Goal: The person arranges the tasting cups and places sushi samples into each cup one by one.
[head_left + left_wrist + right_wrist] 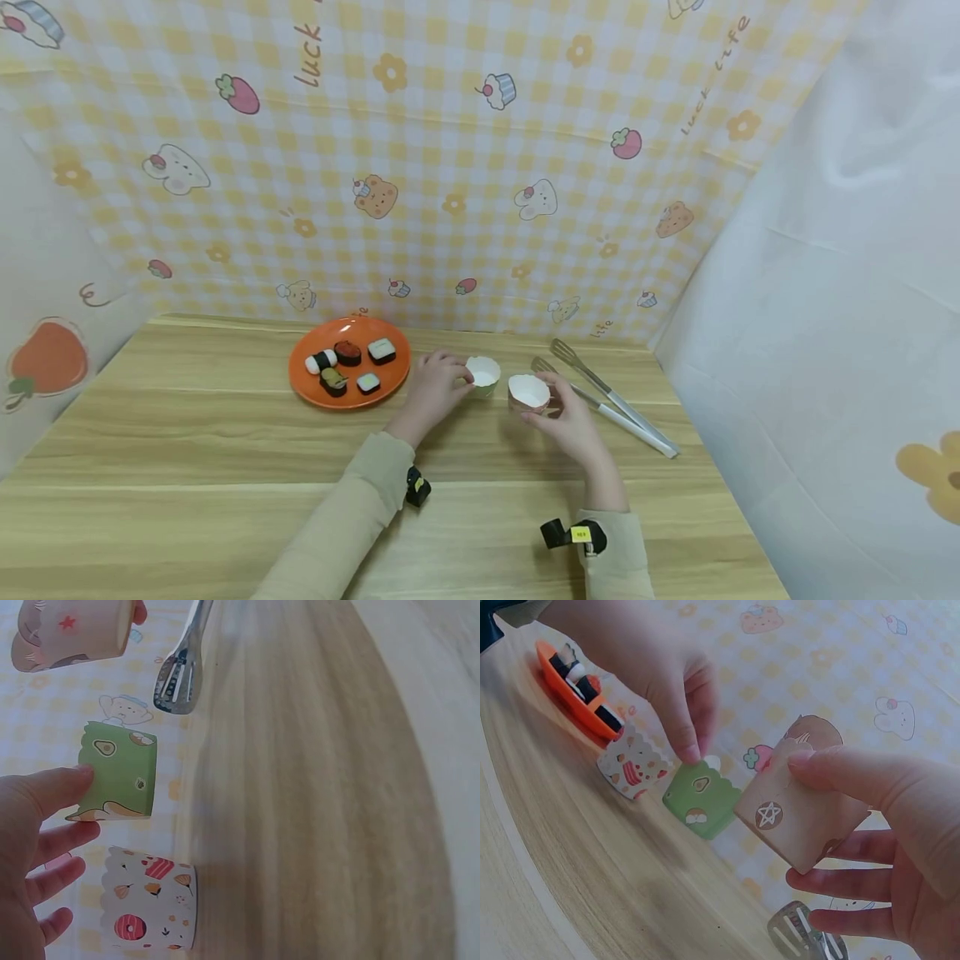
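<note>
My left hand point(437, 381) pinches the rim of a green paper baking cup point(118, 771) with an avocado print, thumb against its outside. In my right hand point(567, 421) is a pinkish-brown baking cup point(802, 799), gripped between thumb and fingers and raised over the table with its mouth up. A white baking cup point(150, 900) printed with a doughnut and cake stands beside the green one. In the head view my left hand hides that white cup.
An orange plate point(300, 385) with several sushi pieces point(348, 352) sits left of my left hand. Metal tongs point(626, 421) with slotted ends lie right of my right hand. A checked cloth point(450, 150) hangs along the table's back edge.
</note>
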Demonstrator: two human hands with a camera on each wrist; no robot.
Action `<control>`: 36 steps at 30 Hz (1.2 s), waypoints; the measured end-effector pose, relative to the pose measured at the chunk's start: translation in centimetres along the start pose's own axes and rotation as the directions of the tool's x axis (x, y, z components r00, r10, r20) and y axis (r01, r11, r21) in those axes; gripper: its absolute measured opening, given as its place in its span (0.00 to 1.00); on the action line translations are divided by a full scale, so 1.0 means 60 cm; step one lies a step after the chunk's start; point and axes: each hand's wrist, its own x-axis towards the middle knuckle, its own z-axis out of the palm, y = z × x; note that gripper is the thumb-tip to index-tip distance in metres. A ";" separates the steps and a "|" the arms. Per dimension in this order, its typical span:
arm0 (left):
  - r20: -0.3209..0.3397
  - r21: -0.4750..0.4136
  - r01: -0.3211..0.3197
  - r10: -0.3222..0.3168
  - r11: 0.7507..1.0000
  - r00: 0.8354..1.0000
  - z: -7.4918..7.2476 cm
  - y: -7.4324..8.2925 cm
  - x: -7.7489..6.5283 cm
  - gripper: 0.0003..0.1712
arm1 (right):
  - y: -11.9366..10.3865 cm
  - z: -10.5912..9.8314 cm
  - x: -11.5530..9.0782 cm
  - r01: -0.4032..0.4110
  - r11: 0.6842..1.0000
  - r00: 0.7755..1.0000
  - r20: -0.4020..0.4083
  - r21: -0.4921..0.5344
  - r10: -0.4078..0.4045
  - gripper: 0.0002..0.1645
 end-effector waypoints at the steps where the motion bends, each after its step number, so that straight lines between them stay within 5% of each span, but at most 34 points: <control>1: 0.002 0.001 -0.001 0.001 1.000 1.000 0.002 -0.001 0.000 0.04 | 0.000 0.000 0.000 0.001 1.000 1.000 0.000 0.001 -0.001 0.39; 36: 0.024 0.005 0.014 -0.014 1.000 1.000 0.029 -0.005 -0.002 0.04 | -0.007 -0.002 -0.003 -0.006 1.000 1.000 0.020 -0.022 0.006 0.38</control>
